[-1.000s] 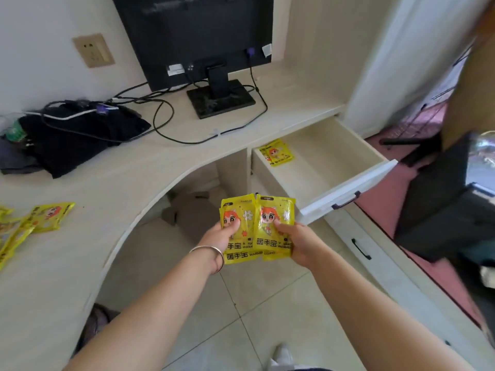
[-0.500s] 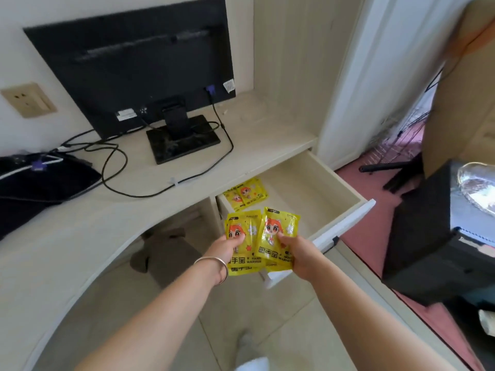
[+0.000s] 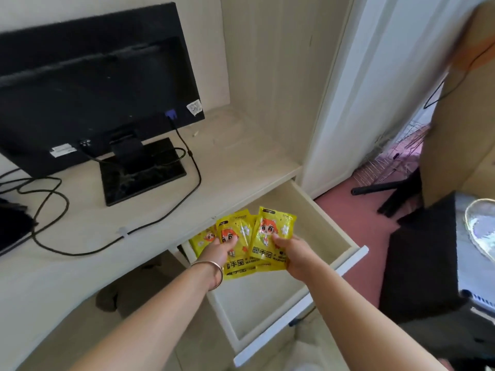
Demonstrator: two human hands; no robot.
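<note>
I hold yellow hand-warmer packets with a cartoon face over the open drawer. My left hand, a bangle on its wrist, grips the left packets, thumb on the front; there seem to be two, one under the other. My right hand grips the right packet, which overlaps the left ones. Another yellow packet lies in the drawer's back left corner, partly hidden by my left hand.
A black monitor on its stand sits on the pale wooden desk, with cables trailing left. A black box stands to the right on the pink floor. The drawer front juts toward me.
I have stepped closer to the drawer. Both hands carried the packets forward, from in front of the drawer to above its inside.
</note>
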